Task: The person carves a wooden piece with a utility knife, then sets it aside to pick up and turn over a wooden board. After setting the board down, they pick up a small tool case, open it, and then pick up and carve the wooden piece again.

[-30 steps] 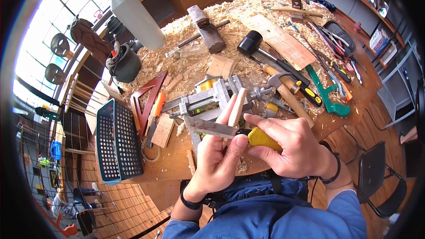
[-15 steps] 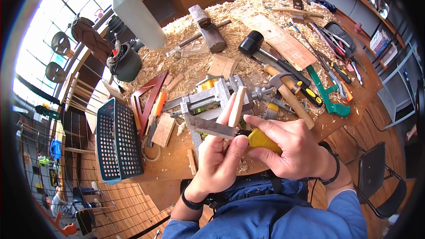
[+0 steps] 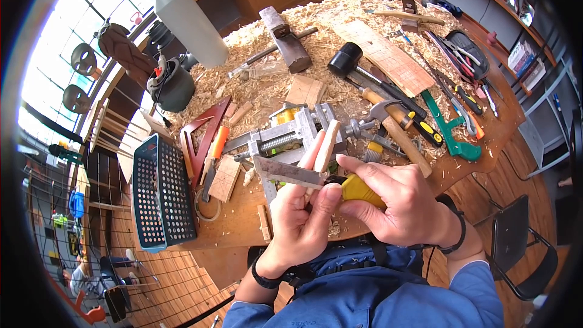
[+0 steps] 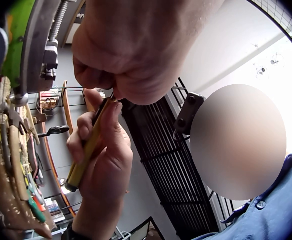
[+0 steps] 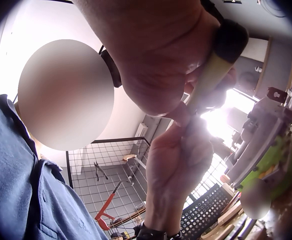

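Note:
Upright between the fingers of my left hand (image 3: 297,225) is a slim strip of pale wood (image 3: 327,146). My right hand (image 3: 404,200) grips the yellow handle of a knife (image 3: 361,192), whose broad metal blade (image 3: 288,174) points left, across the wood's lower part. The left thumb presses at the blade's base, near the handle. In the left wrist view the yellow-and-black knife handle (image 4: 84,157) lies inside the right fist. The right wrist view shows its dark butt end (image 5: 231,39) sticking out of that hand; the wood is hidden there.
A metal vise (image 3: 291,136) stands just beyond the hands. A perforated basket (image 3: 161,197) is on the left, beside a red-brown triangle (image 3: 203,140). A hammer (image 3: 404,146), a black mallet (image 3: 344,59) and a green-handled saw (image 3: 452,136) lie right, among wood shavings.
Both hands keep nearly the same place and grip. The wood's upper end and the knife shift only very slightly.

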`<state>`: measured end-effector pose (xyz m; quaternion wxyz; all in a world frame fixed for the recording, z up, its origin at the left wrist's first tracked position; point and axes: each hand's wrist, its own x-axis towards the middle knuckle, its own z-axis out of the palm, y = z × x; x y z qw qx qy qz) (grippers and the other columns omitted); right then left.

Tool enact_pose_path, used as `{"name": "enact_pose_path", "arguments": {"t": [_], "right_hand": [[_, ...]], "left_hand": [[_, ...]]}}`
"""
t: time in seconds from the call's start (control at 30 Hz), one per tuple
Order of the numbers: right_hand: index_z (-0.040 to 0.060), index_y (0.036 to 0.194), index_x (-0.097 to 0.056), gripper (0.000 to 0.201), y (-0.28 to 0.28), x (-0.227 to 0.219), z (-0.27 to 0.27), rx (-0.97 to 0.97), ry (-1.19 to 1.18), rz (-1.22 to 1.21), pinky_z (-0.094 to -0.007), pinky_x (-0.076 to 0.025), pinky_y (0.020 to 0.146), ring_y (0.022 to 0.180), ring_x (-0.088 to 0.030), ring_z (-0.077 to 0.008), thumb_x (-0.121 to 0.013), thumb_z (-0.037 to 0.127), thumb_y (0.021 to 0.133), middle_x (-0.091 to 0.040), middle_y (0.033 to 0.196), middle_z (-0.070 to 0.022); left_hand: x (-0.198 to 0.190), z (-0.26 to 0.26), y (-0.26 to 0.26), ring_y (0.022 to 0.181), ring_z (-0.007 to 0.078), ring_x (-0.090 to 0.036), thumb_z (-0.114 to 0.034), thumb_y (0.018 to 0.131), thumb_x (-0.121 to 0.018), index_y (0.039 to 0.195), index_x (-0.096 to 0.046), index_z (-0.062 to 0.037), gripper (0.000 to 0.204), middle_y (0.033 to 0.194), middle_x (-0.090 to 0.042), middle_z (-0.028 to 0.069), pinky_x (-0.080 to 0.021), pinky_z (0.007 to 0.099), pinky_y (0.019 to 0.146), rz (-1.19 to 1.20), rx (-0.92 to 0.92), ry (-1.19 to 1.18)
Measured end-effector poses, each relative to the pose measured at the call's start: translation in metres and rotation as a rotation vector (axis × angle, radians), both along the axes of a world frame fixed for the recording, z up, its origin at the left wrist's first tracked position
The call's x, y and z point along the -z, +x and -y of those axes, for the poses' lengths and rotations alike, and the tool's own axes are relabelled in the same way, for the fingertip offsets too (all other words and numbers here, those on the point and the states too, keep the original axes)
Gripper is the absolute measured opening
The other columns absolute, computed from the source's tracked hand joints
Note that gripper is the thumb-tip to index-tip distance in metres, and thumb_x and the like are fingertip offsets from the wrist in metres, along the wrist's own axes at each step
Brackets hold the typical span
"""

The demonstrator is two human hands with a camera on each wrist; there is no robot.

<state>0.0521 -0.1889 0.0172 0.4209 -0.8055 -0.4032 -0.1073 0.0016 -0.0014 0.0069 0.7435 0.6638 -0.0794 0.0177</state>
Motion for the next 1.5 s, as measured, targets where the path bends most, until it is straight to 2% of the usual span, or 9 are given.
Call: {"name": "enact_pose_path", "arguments": {"t": [0.37,0.7,0.8,0.87,1.07,1.17,1.27,1.37,1.5], "right_hand": [[-0.008,0.133,-0.06,0.06,-0.003,0.002,-0.004,0.039,0.048,0.018,-0.0416,-0.059,0.065,0.076,-0.074,-0.0368,-0.08,0.026,0.088,-0.073,0.098,-0.0227],[-0.0078,0.131,-0.061,0.058,-0.002,0.0,0.001,-0.003,0.026,-0.034,-0.0416,-0.059,0.064,0.077,-0.074,-0.0372,-0.08,0.027,0.088,-0.073,0.096,-0.0234],[-0.0082,0.131,-0.06,0.058,-0.002,0.0,0.0,0.011,0.015,-0.048,-0.0417,-0.059,0.064,0.077,-0.074,-0.0375,-0.08,0.027,0.088,-0.073,0.097,-0.0237],[-0.0085,0.131,-0.06,0.058,-0.002,0.0,-0.001,0.018,0.013,-0.056,-0.0418,-0.059,0.064,0.077,-0.074,-0.0377,-0.079,0.027,0.089,-0.073,0.098,-0.0239],[-0.0096,0.131,-0.059,0.057,-0.003,0.002,-0.004,0.032,0.052,-0.038,-0.0423,-0.06,0.068,0.082,-0.074,-0.0391,-0.079,0.025,0.089,-0.073,0.102,-0.0257],[-0.0099,0.131,-0.059,0.057,-0.004,0.0,-0.004,0.032,0.064,-0.062,-0.0424,-0.06,0.069,0.083,-0.075,-0.0394,-0.079,0.024,0.089,-0.073,0.102,-0.0263],[-0.0099,0.131,-0.059,0.058,-0.003,-0.002,-0.003,-0.005,0.073,-0.086,-0.0426,-0.06,0.069,0.083,-0.074,-0.0397,-0.08,0.023,0.089,-0.073,0.101,-0.0263],[-0.0097,0.131,-0.059,0.058,-0.003,-0.003,-0.001,-0.03,0.057,-0.112,-0.0428,-0.06,0.068,0.082,-0.074,-0.0399,-0.08,0.023,0.088,-0.073,0.1,-0.0265],[-0.0093,0.131,-0.059,0.058,-0.003,-0.002,-0.001,-0.025,0.049,-0.091,-0.0428,-0.06,0.067,0.081,-0.074,-0.0399,-0.08,0.024,0.088,-0.073,0.1,-0.0265]], "left_hand": [[0.003,0.002,0.001,0.151,0.0267,-0.035,-0.001,0.104,-0.055,0.156,-0.031,0.0108,0.059,0.163,-0.036,0.0244,-0.028,0.0393,0.122,0.042,-0.036,-0.056],[0.003,-0.002,0.003,0.154,0.0314,-0.029,-0.004,0.104,-0.056,0.154,-0.032,0.0138,0.058,0.163,-0.034,0.0277,-0.023,0.0415,0.124,0.075,-0.002,0.026],[0.0,0.0,0.003,0.151,0.0307,-0.035,-0.005,0.104,-0.057,0.154,-0.035,0.0128,0.057,0.161,-0.039,0.0268,-0.027,0.0411,0.123,0.08,-0.048,0.066],[0.0,0.0,0.003,0.139,0.0236,-0.05,-0.004,0.103,-0.058,0.153,-0.039,0.0106,0.055,0.155,-0.049,0.0235,-0.038,0.0368,0.115,0.115,-0.097,0.168],[0.009,-0.003,0.006,0.115,0.0102,-0.058,0.002,0.1,-0.062,0.152,-0.044,0.0074,0.055,0.144,-0.061,0.0172,-0.048,0.0267,0.098,0.219,-0.128,0.15],[-0.007,-0.003,0.0,0.128,0.0151,-0.055,0.003,0.1,-0.061,0.153,-0.042,0.0091,0.056,0.152,-0.053,0.0203,-0.044,0.0305,0.107,-0.032,-0.136,0.221],[0.002,0.001,0.003,0.143,0.0213,-0.044,0.002,0.102,-0.059,0.154,-0.036,0.0115,0.058,0.16,-0.041,0.0236,-0.037,0.0354,0.116,0.095,-0.061,-0.083],[0.003,-0.004,0.002,0.151,0.0259,-0.033,0.001,0.103,-0.056,0.155,-0.031,0.0129,0.059,0.165,-0.031,0.0253,-0.029,0.0379,0.122,0.038,0.011,-0.041],[0.002,-0.006,0.002,0.148,0.0233,-0.037,0.0,0.104,-0.056,0.156,-0.03,0.0118,0.06,0.164,-0.034,0.0241,-0.032,0.0358,0.12,0.018,0.022,0.017]]}}
